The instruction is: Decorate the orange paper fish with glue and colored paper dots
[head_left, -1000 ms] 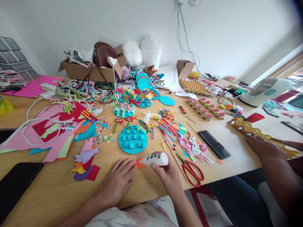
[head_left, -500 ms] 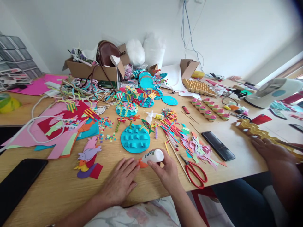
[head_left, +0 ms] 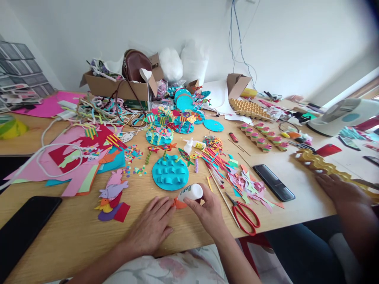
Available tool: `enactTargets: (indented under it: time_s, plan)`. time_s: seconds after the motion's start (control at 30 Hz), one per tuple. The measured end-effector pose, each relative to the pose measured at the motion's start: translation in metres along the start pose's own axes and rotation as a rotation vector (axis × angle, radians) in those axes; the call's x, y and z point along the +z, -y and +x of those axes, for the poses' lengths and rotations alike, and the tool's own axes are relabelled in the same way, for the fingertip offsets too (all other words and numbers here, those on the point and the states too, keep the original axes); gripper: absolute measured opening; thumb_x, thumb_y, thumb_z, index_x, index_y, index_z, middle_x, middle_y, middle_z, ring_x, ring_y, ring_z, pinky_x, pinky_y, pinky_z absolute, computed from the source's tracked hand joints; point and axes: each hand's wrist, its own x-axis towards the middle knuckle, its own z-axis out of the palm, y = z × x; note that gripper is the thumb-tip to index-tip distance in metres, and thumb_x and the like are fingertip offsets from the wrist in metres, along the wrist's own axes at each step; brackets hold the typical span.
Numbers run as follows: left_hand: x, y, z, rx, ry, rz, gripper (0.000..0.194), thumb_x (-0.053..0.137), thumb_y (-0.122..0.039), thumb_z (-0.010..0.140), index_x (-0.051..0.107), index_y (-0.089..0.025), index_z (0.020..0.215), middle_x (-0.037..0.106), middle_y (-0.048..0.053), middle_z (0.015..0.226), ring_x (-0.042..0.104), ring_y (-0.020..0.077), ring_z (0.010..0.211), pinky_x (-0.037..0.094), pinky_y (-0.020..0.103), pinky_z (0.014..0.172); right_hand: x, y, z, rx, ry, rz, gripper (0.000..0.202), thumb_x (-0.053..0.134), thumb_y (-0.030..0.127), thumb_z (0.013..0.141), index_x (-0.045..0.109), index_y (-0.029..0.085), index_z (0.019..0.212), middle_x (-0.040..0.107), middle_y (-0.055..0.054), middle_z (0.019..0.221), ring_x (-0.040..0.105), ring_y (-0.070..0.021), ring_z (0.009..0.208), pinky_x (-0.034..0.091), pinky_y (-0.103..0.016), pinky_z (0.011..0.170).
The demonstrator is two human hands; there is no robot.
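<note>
My right hand [head_left: 208, 206] is closed around a white glue bottle [head_left: 191, 192], tilted with its nozzle end down over an orange paper fish [head_left: 180, 204]. The nozzle tip itself is hard to make out. My left hand [head_left: 155, 223] lies flat on the table, fingers stretched out, with the fingertips touching the fish's left end. Just beyond sits a round turquoise paper disc [head_left: 170, 182] with rows of raised paper loops. To the left is a small pile of paper fish cutouts [head_left: 114, 188], with purple and red pieces below it.
Red-handled scissors [head_left: 245, 219] and a wooden stick [head_left: 225, 197] lie right of my right hand. A phone [head_left: 274, 182] and paper scraps [head_left: 247, 183] are farther right. Another person's hand [head_left: 340, 189] rests by a yellow egg-carton strip [head_left: 322, 163]. A black phone [head_left: 26, 232] lies at left.
The glue bottle has shifted slightly left along the orange fish with my right hand. My left hand stays in place; the whole view has moved a little.
</note>
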Motion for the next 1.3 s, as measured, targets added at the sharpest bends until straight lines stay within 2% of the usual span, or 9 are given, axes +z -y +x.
enactTargets:
  time_s: [0.57, 0.8, 0.97, 1.3]
  plan:
    - [0.0034, 0.0004, -0.0008, 0.000, -0.018, -0.001, 0.049, 0.051, -0.023, 0.081, 0.039, -0.017, 0.128, 0.042, 0.006, 0.135, 0.033, 0.0223, 0.125, 0.026, 0.042, 0.103, 0.0001, -0.0015, 0.0005, -0.012, 0.024, -0.034, 0.016, 0.063, 0.035, 0.073, 0.056, 0.020, 0.074, 0.054, 0.003, 0.062, 0.047, -0.0118, 0.055, 0.034, -0.022, 0.050]
    - [-0.0006, -0.0002, -0.0006, 0.002, -0.021, 0.017, 0.047, 0.051, -0.023, 0.082, 0.041, -0.016, 0.127, 0.045, 0.007, 0.133, 0.036, 0.0228, 0.123, 0.027, 0.043, 0.102, 0.0015, -0.0006, 0.0000, -0.010, 0.029, -0.021, 0.017, 0.063, 0.034, 0.074, 0.055, 0.019, 0.073, 0.054, 0.003, 0.063, 0.047, -0.0117, 0.056, 0.034, -0.022, 0.051]
    - [-0.0002, -0.0015, 0.0000, -0.008, -0.037, -0.009, 0.046, 0.049, -0.023, 0.083, 0.041, -0.016, 0.127, 0.046, 0.008, 0.132, 0.036, 0.0225, 0.123, 0.027, 0.042, 0.103, -0.0024, 0.0014, -0.0012, 0.043, 0.016, 0.007, 0.021, 0.065, 0.036, 0.071, 0.052, 0.020, 0.069, 0.049, 0.005, 0.058, 0.044, -0.0107, 0.051, 0.033, -0.022, 0.046]
    - [0.0005, -0.0002, -0.0007, 0.001, -0.038, 0.003, 0.045, 0.050, -0.024, 0.082, 0.042, -0.016, 0.126, 0.045, 0.007, 0.133, 0.035, 0.0224, 0.123, 0.026, 0.042, 0.103, -0.0014, -0.0009, -0.0020, 0.063, -0.030, 0.003, 0.019, 0.065, 0.034, 0.071, 0.052, 0.020, 0.072, 0.052, 0.004, 0.060, 0.046, -0.0111, 0.052, 0.034, -0.022, 0.048]
